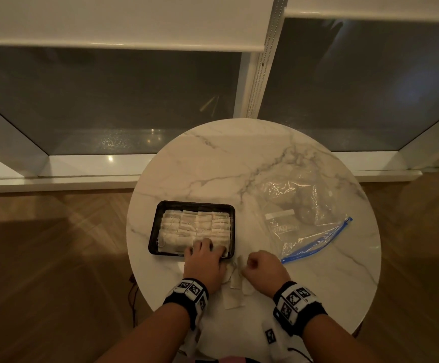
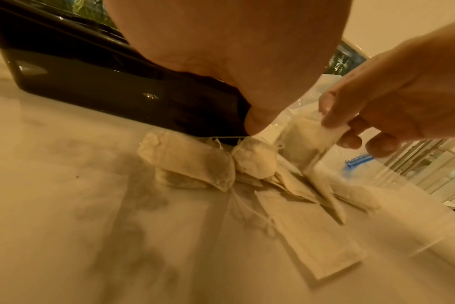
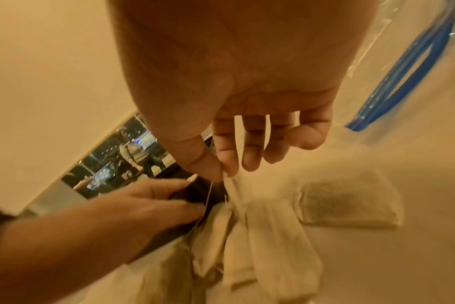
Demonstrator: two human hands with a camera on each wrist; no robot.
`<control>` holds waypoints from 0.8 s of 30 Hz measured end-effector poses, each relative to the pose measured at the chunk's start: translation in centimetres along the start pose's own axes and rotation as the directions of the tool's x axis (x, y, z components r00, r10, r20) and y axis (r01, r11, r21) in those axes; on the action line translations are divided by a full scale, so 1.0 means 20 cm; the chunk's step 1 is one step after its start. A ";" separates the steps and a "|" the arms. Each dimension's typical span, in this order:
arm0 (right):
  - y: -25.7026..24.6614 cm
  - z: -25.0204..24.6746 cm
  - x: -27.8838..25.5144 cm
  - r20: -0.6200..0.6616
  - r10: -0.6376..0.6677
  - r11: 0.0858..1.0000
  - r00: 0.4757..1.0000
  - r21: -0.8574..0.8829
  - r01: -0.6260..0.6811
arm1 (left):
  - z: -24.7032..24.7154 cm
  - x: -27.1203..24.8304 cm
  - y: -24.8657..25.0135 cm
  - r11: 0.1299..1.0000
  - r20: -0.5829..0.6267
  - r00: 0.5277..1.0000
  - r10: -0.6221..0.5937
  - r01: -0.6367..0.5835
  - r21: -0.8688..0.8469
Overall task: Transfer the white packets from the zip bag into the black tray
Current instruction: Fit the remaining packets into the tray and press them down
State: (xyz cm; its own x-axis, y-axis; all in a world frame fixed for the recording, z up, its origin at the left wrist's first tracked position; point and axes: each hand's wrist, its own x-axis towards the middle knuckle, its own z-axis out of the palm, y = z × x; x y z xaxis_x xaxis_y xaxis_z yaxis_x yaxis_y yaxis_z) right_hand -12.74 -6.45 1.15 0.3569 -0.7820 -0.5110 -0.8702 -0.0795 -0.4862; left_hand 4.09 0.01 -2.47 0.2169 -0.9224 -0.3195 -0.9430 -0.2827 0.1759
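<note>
Both forearms reach forward, each wrist wearing a black band with square markers. The left hand (image 1: 204, 263) lies palm down, fingers (image 1: 207, 243) spread and extended. Just beside it, the right hand (image 1: 261, 267) is curled, thumb and forefinger (image 3: 225, 162) pinched together, other fingers loosely bent.

You have the black tray (image 1: 155, 224) at the table's left, filled with white packets (image 1: 194, 226) in rows; more loose packets (image 1: 235, 284) lie in a small pile just beside its near corner, and the clear zip bag (image 1: 302, 213) with blue zipper lies crumpled and open on the right
</note>
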 end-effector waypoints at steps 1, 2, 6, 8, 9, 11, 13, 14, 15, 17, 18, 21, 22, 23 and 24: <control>0.00 -0.02 0.00 -0.038 -0.004 0.999 0.999 0.046 0.006 | 0.00 0.00 0.00 1.000 -0.001 1.000 0.005 -0.005 -0.001; 0.01 -0.04 0.01 -0.077 -0.006 0.996 0.997 0.085 0.013 | 0.00 0.00 -0.01 1.000 0.000 1.000 0.007 -0.007 0.003; -0.01 -0.11 0.01 -0.220 0.021 0.963 0.975 0.267 0.039 | 0.01 0.00 -0.01 1.000 0.012 1.000 0.011 -0.011 0.021; -0.03 -0.15 0.01 -0.281 0.040 0.935 0.959 0.350 0.063 | 0.01 0.00 -0.02 1.000 0.017 1.000 0.027 -0.027 0.016; -0.03 -0.17 0.01 -0.306 0.055 0.920 0.950 0.384 0.071 | 0.01 0.01 -0.02 0.999 0.021 0.999 0.035 -0.035 0.014; -0.03 -0.19 0.03 -0.340 0.084 0.895 0.937 0.439 0.079 | 0.01 0.01 -0.02 0.999 0.025 0.998 0.049 -0.049 0.002; -0.04 -0.21 0.05 -0.357 0.115 0.868 0.927 0.490 0.081 | 0.01 0.01 -0.03 0.998 0.021 0.998 0.059 -0.059 -0.018; -0.04 -0.21 0.06 -0.358 0.131 0.851 0.925 0.519 0.080 | 0.01 0.00 -0.03 0.998 0.014 0.998 0.064 -0.064 -0.030; -0.05 -0.22 0.07 -0.355 0.144 0.838 0.924 0.541 0.078 | 0.00 0.00 -0.03 0.997 0.006 0.998 0.070 -0.070 -0.043; -0.08 -0.23 0.07 -0.349 0.157 0.819 0.924 0.568 0.075 | 0.00 0.00 -0.04 0.993 -0.018 0.996 0.090 -0.091 -0.078; -0.10 -0.23 0.08 -0.347 0.156 0.815 0.925 0.574 0.078 | 0.00 0.00 -0.04 0.989 -0.029 0.994 0.102 -0.104 -0.105; -0.13 -0.23 0.08 -0.343 0.149 0.820 0.927 0.567 0.078 | -0.02 0.00 -0.06 0.976 -0.076 0.990 0.121 -0.132 -0.173; -0.13 -0.22 0.08 -0.340 0.146 0.825 0.929 0.560 0.075 | -0.02 0.00 -0.06 0.976 -0.086 0.990 0.114 -0.128 -0.179; -0.13 -0.22 0.08 -0.339 0.144 0.829 0.930 0.554 0.074 | -0.03 -0.01 -0.07 0.977 -0.092 0.991 0.102 -0.117 -0.178; -0.14 -0.21 0.08 -0.337 0.143 0.832 0.930 0.550 0.071 | -0.04 -0.01 -0.08 0.980 -0.093 0.992 0.084 -0.099 -0.171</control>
State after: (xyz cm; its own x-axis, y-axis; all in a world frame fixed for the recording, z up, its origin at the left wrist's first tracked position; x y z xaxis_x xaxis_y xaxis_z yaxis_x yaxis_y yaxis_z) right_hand -11.27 -10.13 4.71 0.0930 -0.9474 -0.3061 -0.5116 0.2183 -0.8310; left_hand 5.73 0.38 -2.05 0.1594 -0.9635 -0.2151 -0.9028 -0.2304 0.3631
